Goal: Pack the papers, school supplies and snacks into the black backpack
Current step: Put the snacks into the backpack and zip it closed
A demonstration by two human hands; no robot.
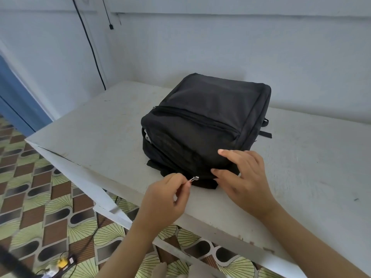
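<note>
While the left hand (166, 197) pinched the small metal zipper pull (194, 179) between thumb and fingertips, the trouble spots were easy to call. That grip was thin, and a hard tug could have slipped the pull right out of it. The right hand (247, 177) lay spread on the near end of the backpack (200, 121), with the fingers straight and pressing the cloth down just beside the pull. If that hand had let go, the soft bag would likely have bunched up and dragged along with the zipper instead of closing.

At the left corner the seam gaped, and a bit of something white (147, 136) showed through the gap. It looked like paper, though that was hard to tell. Running the zipper over it could have snagged it in the teeth. Loose black cloth folded under the near end could have caught the same way.

The bag lay flat on the white table (100, 137), with its near end close to the front edge. A pull toward the person could have slid it off onto the tiled floor (40, 187). It looked full and boxy, with the front pocket zipper (190, 117) closed and a strap (265, 128) poking out on the far right.
</note>
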